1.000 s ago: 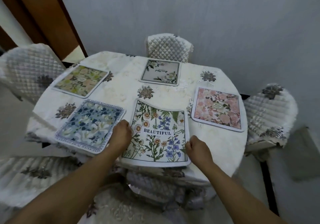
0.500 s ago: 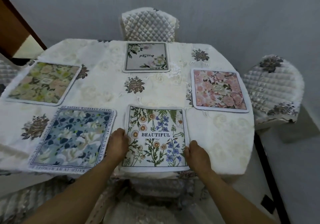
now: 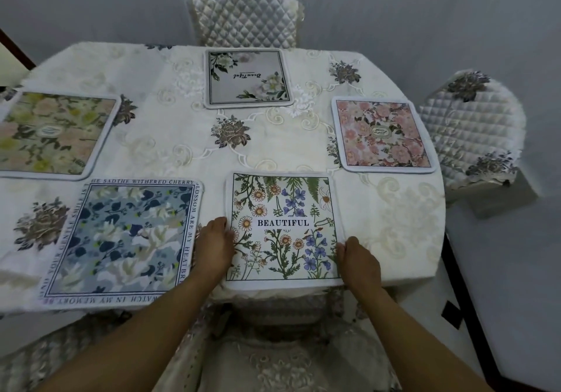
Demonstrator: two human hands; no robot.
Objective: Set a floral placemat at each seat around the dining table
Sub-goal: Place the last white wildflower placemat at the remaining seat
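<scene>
A white placemat printed with wildflowers and the word BEAUTIFUL [image 3: 283,227] lies flat at the near edge of the round dining table [image 3: 182,136]. My left hand [image 3: 214,247] grips its left edge and my right hand [image 3: 358,259] grips its right edge. Around the table lie a blue placemat [image 3: 121,239] to its left, a green and pink one [image 3: 51,132] at far left, a grey one [image 3: 247,77] at the far side, and a pink one [image 3: 382,135] at right.
Quilted chair backs stand behind the table [image 3: 246,15] and at the right [image 3: 473,130]. Another covered chair [image 3: 273,346] sits just below the near edge, under my arms. A grey wall runs behind and a dark strip [image 3: 464,315] crosses the floor at right.
The view has tipped down and moved closer. The BEAUTIFUL placemat, lifted at its far edge one second ago, now lies flat and squared at the near edge, both hands still on its sides.
</scene>
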